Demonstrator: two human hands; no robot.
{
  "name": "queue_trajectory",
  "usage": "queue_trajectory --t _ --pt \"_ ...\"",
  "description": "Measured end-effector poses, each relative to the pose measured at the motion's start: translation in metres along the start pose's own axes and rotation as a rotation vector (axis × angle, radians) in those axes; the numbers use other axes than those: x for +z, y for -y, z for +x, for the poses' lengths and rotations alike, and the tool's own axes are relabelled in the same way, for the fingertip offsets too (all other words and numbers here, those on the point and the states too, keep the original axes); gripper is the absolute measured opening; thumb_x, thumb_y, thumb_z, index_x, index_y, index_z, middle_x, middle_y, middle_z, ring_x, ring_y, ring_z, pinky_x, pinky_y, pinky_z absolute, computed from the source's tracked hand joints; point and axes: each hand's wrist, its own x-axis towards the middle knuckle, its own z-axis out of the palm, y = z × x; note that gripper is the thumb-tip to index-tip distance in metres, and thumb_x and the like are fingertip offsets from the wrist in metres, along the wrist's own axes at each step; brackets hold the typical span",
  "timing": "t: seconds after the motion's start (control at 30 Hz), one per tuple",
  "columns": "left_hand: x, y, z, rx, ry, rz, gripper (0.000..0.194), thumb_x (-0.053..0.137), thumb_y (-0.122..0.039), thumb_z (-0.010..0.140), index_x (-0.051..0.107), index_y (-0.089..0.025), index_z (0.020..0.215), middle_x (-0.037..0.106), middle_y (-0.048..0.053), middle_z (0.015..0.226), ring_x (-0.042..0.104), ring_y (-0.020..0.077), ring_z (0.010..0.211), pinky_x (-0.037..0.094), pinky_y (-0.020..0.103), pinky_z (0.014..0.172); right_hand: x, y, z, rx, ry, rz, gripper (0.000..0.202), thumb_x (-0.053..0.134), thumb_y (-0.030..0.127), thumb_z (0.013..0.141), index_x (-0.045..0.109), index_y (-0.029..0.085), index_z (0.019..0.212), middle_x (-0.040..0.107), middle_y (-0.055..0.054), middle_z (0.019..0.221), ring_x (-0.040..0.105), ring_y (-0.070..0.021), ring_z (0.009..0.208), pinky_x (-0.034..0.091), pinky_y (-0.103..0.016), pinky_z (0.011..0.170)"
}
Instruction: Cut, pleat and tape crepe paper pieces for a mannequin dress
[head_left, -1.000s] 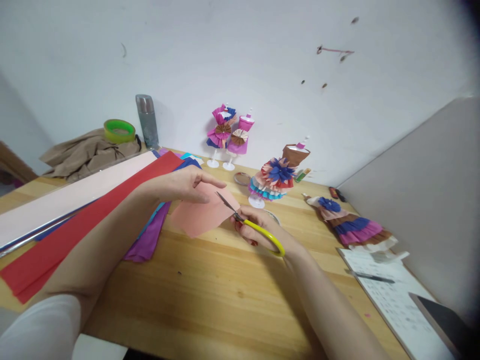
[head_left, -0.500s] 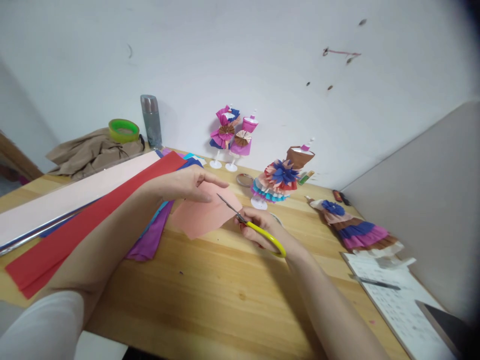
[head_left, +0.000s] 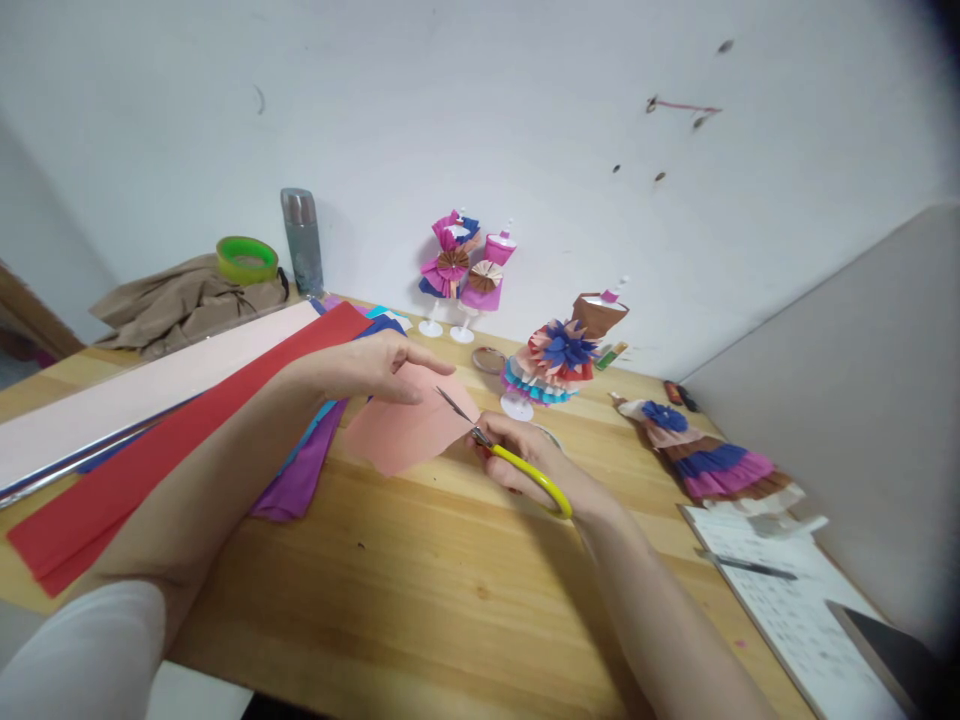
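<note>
Starts at six o'clock, counted round the middle of the view, with a wooden table (head_left: 420,590). Shows at four a dark-faced tablet (head_left: 892,645) overlapping a written-on page (head_left: 795,620), with a pen (head_left: 754,567) across it. Has yellow-handled scissors (head_left: 517,461) at five, held in the closed right hand (head_left: 536,445), with blades narrow and aimed toward ten. Has the salmon paper (head_left: 405,435) between seven and eight, partly behind the blades. Cannot tell whether cutting into it or merely lying across it. Reaches over the paper's far side with the left hand (head_left: 379,360), fingers extended; cannot tell whether pinching or only touching.

Looks early in the cutting, judging by the paper's largely whole outline and no visible offcut beside it. Leaves most of that paper uncut, as far as visible. Seems finished, by contrast, in the flat layered dress (head_left: 720,462) between three and four.

Includes red paper (head_left: 187,435) toward nine, then a flower-trimmed figure (head_left: 562,350) at three. Shows green tape (head_left: 247,262) on brown cloth (head_left: 165,310) between nine and ten, a bottle (head_left: 304,245) at ten, and two dressed figures (head_left: 452,265) near twelve, before the white wall (head_left: 480,110).
</note>
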Motion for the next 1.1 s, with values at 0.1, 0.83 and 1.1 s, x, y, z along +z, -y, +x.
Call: queue_trajectory --t 0.1,0.83,1.1 --pt "0.002 -0.002 0.000 -0.001 0.000 0.001 0.051 0.063 -0.030 0.076 0.064 -0.023 0.127 0.047 -0.006 0.062 0.037 0.0092 0.057 0.024 0.022 0.055 0.001 0.001 0.001 0.002 0.007 0.026 0.044 0.053 0.063 0.085 0.044 0.020 0.084 0.035 0.004 0.073 0.029 -0.0088 0.057 0.026 -0.024 0.049" --pt "-0.005 -0.004 -0.006 0.034 -0.051 0.025 0.051 0.063 -0.024 0.076 0.063 -0.023 0.128 0.068 0.000 0.115 0.059 0.0190 0.103 0.041 0.023 0.081 0.000 -0.008 -0.002 0.089 -0.007 0.145 0.044 0.062 0.061 0.080 0.049 0.019 0.085 0.037 0.006 0.065 0.030 -0.0061 0.048 0.025 -0.020 0.042" --pt "-0.006 0.004 -0.002 0.067 -0.018 0.024 0.055 0.064 -0.022 0.075 0.062 -0.026 0.130 0.066 0.000 0.123 0.058 0.0205 0.110 0.041 0.024 0.087 -0.003 -0.004 -0.004 0.103 -0.011 0.082 0.051 0.061 0.068 0.076 0.049 0.019 0.083 0.034 0.006 0.065 0.028 -0.0061 0.050 0.021 -0.020 0.044"
